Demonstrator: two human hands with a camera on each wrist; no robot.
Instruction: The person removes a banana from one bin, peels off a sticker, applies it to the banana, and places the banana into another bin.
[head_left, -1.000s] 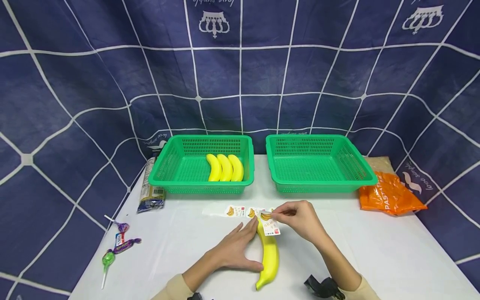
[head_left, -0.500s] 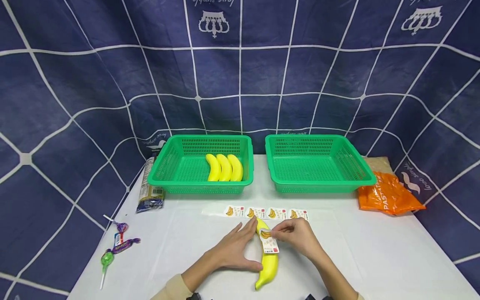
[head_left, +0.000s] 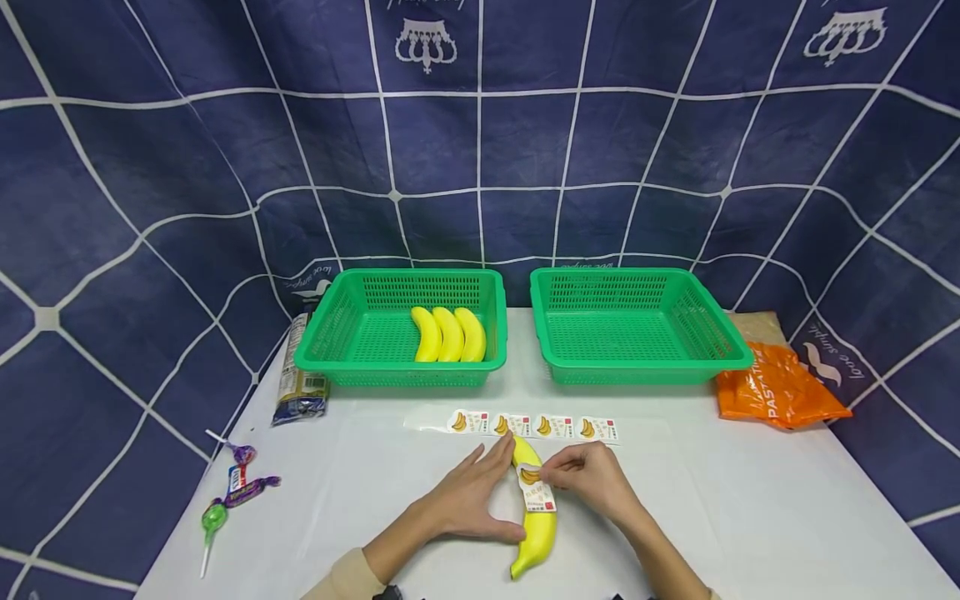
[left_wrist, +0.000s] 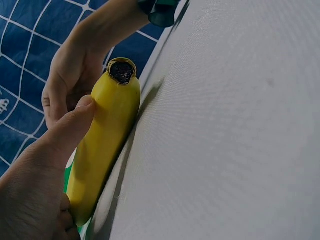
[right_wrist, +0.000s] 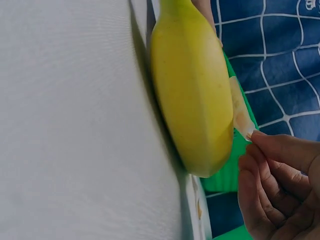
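On the white tabletop lies a yellow banana (head_left: 537, 542), stem end toward me. My left hand (head_left: 467, 500) holds it from the left, thumb near the stem and fingertips at the far end. In the left wrist view the thumb (left_wrist: 80, 115) presses the banana's side. My right hand (head_left: 596, 479) pinches a white banana-print sticker (head_left: 538, 497) at its upper right corner. That sticker lies over the banana's upper half; in the right wrist view its edge (right_wrist: 241, 111) shows along the banana's side, between thumb and forefinger at one end.
Behind the hands lies a backing strip (head_left: 427, 418) with several stickers. Three bananas (head_left: 451, 337) sit in the left green basket (head_left: 401, 377); another green basket (head_left: 648, 375) stands right. Packets (head_left: 302, 387) and an orange pasta bag (head_left: 780, 392) flank them. Sweets (head_left: 243, 492) lie far left.
My right hand has drawn the sticker off the strip's area toward me and brought it down onto the banana. My left hand has stayed in place on the banana.
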